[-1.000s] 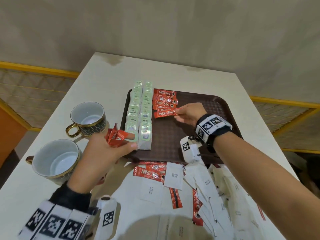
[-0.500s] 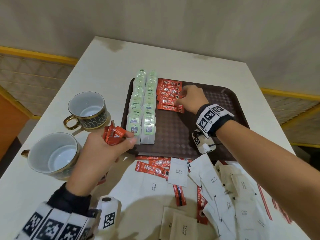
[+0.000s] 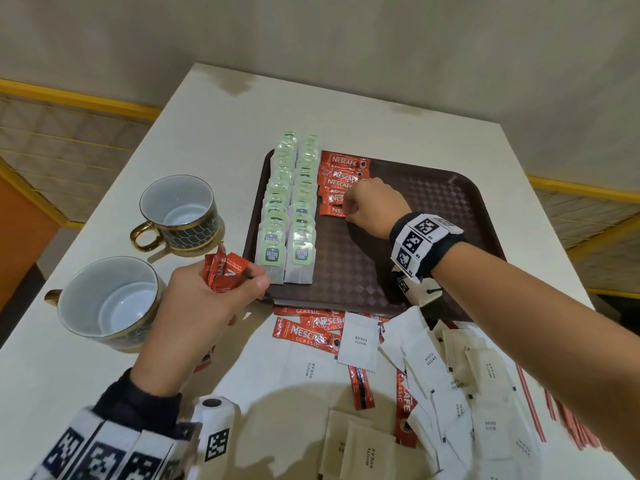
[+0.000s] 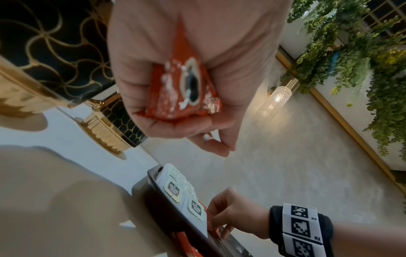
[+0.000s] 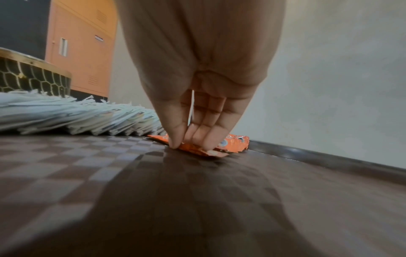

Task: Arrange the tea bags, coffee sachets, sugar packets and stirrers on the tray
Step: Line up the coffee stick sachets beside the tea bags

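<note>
A brown tray holds two rows of green-tagged tea bags along its left side, with a column of red coffee sachets beside them. My right hand is at the near end of that column. In the right wrist view its straight fingers and thumb touch the nearest sachet, which lies flat on the tray. My left hand hovers at the tray's front-left corner and grips a bundle of red sachets, also seen in the left wrist view.
Two gold-trimmed cups stand left of the tray, close to my left hand. In front of the tray lie loose red sachets, several white sugar packets, beige packets and red stirrers.
My right hand carried a red sachet left to the near end of the column and laid it flat there. The left hand kept its bundle by the tray corner.
</note>
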The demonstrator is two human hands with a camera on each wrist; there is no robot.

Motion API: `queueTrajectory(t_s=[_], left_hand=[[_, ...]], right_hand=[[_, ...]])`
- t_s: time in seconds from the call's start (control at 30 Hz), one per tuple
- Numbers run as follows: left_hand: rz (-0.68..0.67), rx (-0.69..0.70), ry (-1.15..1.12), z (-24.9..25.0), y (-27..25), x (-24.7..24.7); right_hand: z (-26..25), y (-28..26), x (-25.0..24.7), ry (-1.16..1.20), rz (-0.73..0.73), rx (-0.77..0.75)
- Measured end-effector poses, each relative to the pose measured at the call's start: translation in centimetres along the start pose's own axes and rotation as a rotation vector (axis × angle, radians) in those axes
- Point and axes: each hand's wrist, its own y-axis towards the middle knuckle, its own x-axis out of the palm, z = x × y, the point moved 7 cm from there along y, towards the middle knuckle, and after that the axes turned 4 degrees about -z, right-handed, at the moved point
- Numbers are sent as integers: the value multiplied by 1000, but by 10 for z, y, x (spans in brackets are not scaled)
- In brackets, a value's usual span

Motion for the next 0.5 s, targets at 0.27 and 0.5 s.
queueTrajectory(t_s=[0.27,0.5], left_hand=[[10,10,26,-3,-2,-3],[5,8,14,-4,-4,-4]], right_hand=[[-3,-5,-19,-51,88,-61],[0,4,-16,-100,54,-28]])
